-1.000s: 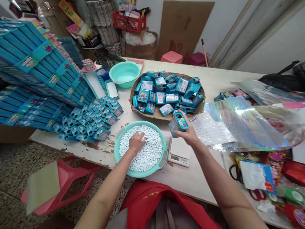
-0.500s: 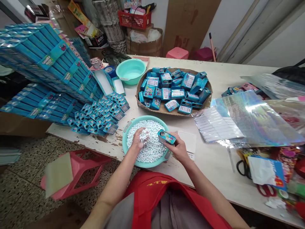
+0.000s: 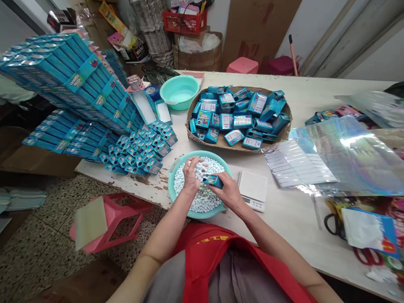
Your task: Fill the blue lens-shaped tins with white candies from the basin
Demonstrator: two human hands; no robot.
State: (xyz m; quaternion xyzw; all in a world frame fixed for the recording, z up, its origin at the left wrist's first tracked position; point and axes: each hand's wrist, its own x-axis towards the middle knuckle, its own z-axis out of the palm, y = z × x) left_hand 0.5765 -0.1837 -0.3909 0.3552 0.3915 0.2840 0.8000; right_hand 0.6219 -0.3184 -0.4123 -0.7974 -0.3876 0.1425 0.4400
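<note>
Small white candies fill a turquoise basin in front of me. My left hand is cupped around a handful of these candies, above the basin's left half. Over the right half, my right hand grips a small blue candy box, tilted with its end toward the left hand. The candies in my left hand are right at the box's end; whether any are passing in cannot be made out. A white digital scale lies just right of the basin.
Behind the basin, a cardboard tray holds many blue boxes. Open-ended boxes stand in rows at left, beside tall stacks of packed boxes. An upper turquoise bowl, plastic sheets, scissors and a pink stool are around.
My left hand has risen from the candies and moved right with a handful to the box. The box has tilted toward it. The view has shifted slightly, showing more of the scale.
</note>
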